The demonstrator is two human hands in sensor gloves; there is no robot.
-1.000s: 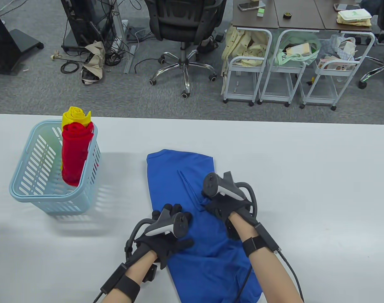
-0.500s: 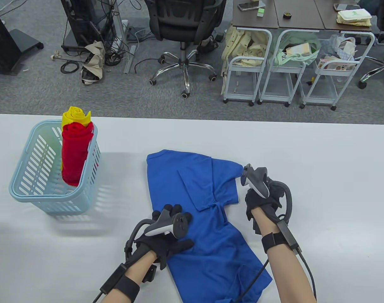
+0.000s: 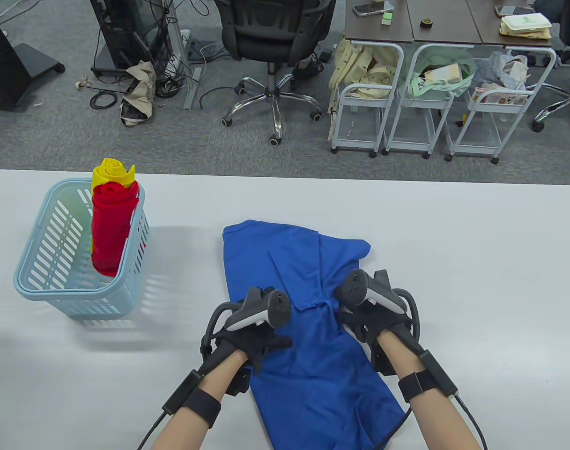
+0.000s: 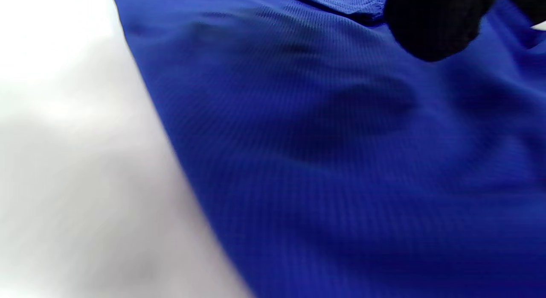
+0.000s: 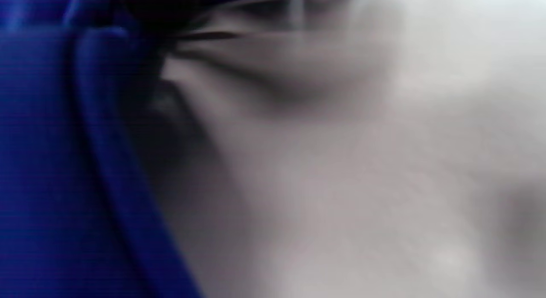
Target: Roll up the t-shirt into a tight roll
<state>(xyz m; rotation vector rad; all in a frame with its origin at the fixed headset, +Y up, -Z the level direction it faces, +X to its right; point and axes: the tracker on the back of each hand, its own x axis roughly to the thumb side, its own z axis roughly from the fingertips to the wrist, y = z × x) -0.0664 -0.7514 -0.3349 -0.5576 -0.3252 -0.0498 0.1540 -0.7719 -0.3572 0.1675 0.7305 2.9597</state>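
A blue t-shirt [image 3: 308,365] lies lengthwise on the white table [image 3: 477,281], its right sleeve [image 3: 345,255] spread out to the side. My left hand [image 3: 259,328] presses flat on the shirt's left half, thumb spread; in the left wrist view a black fingertip [image 4: 431,24] rests on the blue cloth [image 4: 341,161]. My right hand [image 3: 359,314] sits where the sleeve meets the body. The tracker mostly hides its fingers. In the right wrist view a dark finger [image 5: 158,7] holds the shirt's edge [image 5: 98,118], which is lifted off the table.
A light blue basket [image 3: 46,281] stands at the left with a red roll [image 3: 114,229] and a yellow roll [image 3: 111,173] upright in it. The table's far edge lies beyond the shirt. Chairs and carts stand on the floor behind.
My right hand pulled the sleeve out to the right, then came back to the sleeve's base. My left hand slid up the shirt a little. The shirt's top edge shifted slightly.
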